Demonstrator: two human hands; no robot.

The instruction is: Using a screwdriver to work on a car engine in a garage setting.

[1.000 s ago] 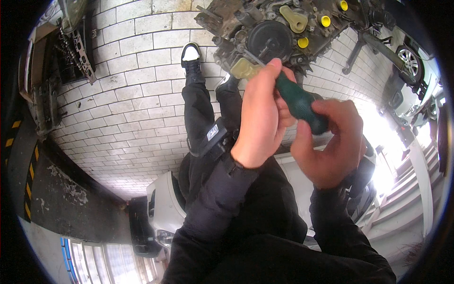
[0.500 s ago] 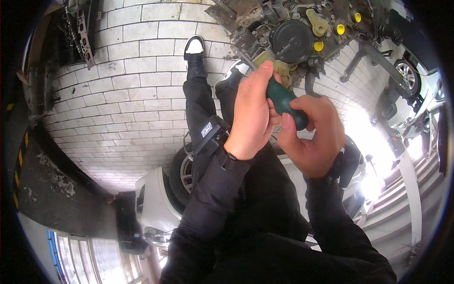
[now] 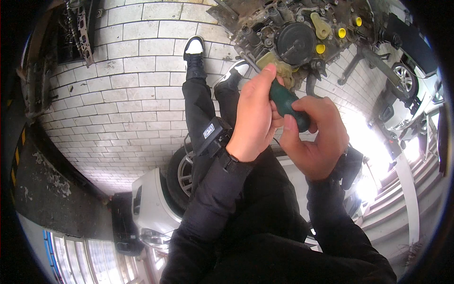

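Between both hands I hold a screwdriver [image 3: 286, 105] with a dark green, bulging handle. Its metal shaft points up and left, toward the near edge of a dirty engine [image 3: 265, 33]. My left hand [image 3: 250, 116] is closed round the front of the handle, thumb stretched along it toward the shaft. At the butt end, my right hand [image 3: 321, 137] pinches the handle between thumb and fingers. A yellowish translucent plastic part [image 3: 283, 71] on the engine lies just beyond the handle. Whether the shaft's tip touches anything, I cannot tell.
The engine carries a round black cover [image 3: 296, 43] and several yellow caps [image 3: 341, 32]. Metal legs [image 3: 352, 66] extend from its right side. White tiles [image 3: 127, 71] form the floor. A white car [image 3: 149, 196] is at lower left, and dark metal parts [image 3: 82, 35] are at upper left.
The view has shifted slightly. Both hands keep their hold on the screwdriver, which appears a little farther right in the picture, along with the engine.
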